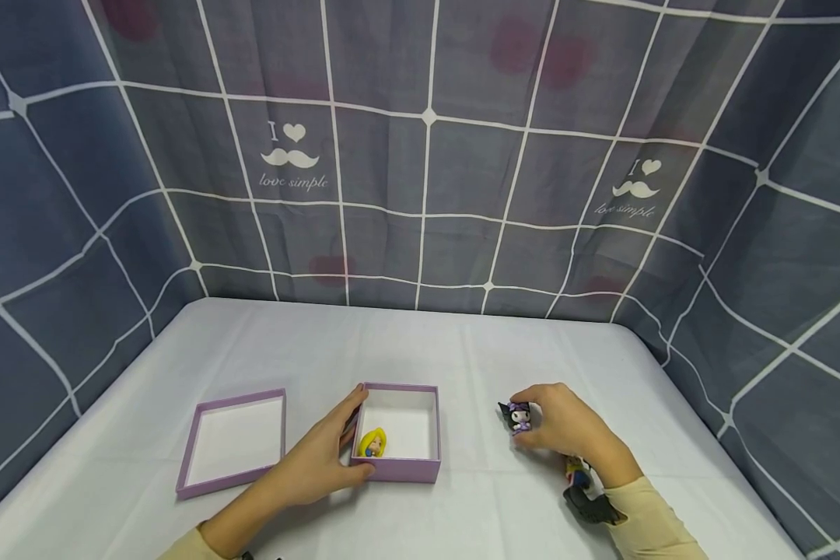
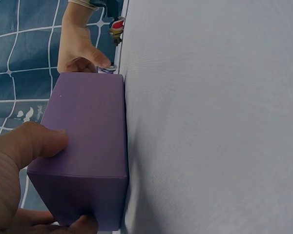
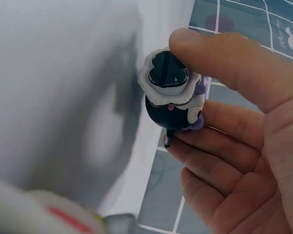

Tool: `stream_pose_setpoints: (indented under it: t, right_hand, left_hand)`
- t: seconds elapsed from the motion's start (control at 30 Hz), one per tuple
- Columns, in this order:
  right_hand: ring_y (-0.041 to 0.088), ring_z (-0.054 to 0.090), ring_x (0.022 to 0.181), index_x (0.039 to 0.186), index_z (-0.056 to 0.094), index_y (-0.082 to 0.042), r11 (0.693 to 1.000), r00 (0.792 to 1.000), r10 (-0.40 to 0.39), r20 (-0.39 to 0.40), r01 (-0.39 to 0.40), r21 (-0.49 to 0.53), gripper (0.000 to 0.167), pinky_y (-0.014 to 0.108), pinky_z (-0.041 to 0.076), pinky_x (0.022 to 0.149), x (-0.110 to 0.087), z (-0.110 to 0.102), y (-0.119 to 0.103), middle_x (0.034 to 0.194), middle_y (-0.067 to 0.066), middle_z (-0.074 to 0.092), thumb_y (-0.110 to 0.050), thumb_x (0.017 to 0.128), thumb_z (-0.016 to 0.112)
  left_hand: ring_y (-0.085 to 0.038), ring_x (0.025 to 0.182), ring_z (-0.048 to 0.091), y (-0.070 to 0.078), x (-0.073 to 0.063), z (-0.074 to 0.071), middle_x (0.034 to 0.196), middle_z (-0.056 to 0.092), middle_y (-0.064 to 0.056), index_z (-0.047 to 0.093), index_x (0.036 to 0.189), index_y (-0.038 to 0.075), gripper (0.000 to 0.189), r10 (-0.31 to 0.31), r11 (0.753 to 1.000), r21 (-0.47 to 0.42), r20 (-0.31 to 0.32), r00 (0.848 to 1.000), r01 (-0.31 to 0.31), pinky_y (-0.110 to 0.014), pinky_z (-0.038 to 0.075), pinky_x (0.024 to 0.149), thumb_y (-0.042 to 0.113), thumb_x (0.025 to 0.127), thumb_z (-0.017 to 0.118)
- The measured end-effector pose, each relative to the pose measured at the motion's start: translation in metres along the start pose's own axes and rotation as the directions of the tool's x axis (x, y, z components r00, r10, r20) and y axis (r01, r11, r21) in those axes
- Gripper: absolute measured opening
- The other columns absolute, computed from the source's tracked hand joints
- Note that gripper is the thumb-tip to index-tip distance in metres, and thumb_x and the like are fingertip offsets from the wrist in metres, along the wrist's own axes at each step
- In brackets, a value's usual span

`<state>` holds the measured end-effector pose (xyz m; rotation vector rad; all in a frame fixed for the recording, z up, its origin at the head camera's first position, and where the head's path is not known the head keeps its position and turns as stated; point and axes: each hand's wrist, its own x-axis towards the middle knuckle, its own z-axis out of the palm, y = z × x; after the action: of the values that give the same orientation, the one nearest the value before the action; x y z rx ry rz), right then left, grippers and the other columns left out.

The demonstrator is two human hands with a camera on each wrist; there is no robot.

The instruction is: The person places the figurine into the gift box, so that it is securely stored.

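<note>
My left hand grips the left side of an open purple box, thumb on its near wall and fingers along the far left side. In the left wrist view the thumb presses the purple wall. A yellow-haired figurine sits inside, in the near left corner. To the right of the box, my right hand pinches a small figurine with a black hood and white face between thumb and fingers. The right wrist view shows its black underside with a white ruffle, close to the white cloth.
The box's purple-rimmed lid lies left of the box, white inside up. Another figurine in blue, yellow and red stands by my right wrist, partly hidden. A grey checked curtain encloses the white-covered table at the back and sides.
</note>
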<state>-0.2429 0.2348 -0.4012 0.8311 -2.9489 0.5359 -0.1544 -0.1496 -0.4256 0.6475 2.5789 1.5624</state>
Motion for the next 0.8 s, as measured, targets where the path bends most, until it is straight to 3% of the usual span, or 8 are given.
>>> stream_pose_setpoints:
  t: [0.3, 0.53, 0.8]
  right_hand:
    - [0.02, 0.064, 0.106, 0.112, 0.073, -0.014, 0.999, 0.996, -0.045, -0.078, 0.046, 0.017, 0.057, 0.04, 0.054, 0.093, 0.007, -0.01, -0.015, 0.108, -0.004, 0.07, -0.036, 0.063, 0.09]
    - [0.014, 0.065, 0.102, 0.109, 0.074, -0.019, 0.991, 0.98, -0.129, -0.149, 0.134, 0.027, 0.053, 0.038, 0.055, 0.09, 0.017, -0.021, -0.036, 0.105, -0.01, 0.07, -0.037, 0.062, 0.09]
    - [0.012, 0.064, 0.104, 0.111, 0.073, -0.018, 0.978, 0.969, -0.188, -0.159, 0.199, 0.062, 0.055, 0.036, 0.054, 0.091, 0.026, -0.029, -0.068, 0.105, -0.012, 0.069, -0.038, 0.064, 0.09]
  left_hand:
    - [-0.024, 0.146, 0.012, -0.001, 0.0, 0.0, 0.162, 0.008, -0.012, 0.015, 0.154, 0.0, 0.104, 0.009, 1.0, -0.003, 0.004, 1.0, -0.009, -0.032, 0.03, 0.11, 0.005, 0.075, 0.082]
    - [-0.025, 0.146, 0.012, -0.001, 0.0, -0.001, 0.162, 0.008, -0.013, 0.015, 0.154, 0.0, 0.104, 0.015, 1.0, -0.001, 0.006, 1.0, -0.015, -0.032, 0.031, 0.11, 0.006, 0.076, 0.082]
    - [-0.024, 0.146, 0.012, -0.001, 0.001, -0.001, 0.162, 0.008, -0.013, 0.015, 0.154, -0.001, 0.104, 0.013, 1.0, -0.009, 0.006, 1.0, -0.012, -0.031, 0.031, 0.11, 0.005, 0.075, 0.082]
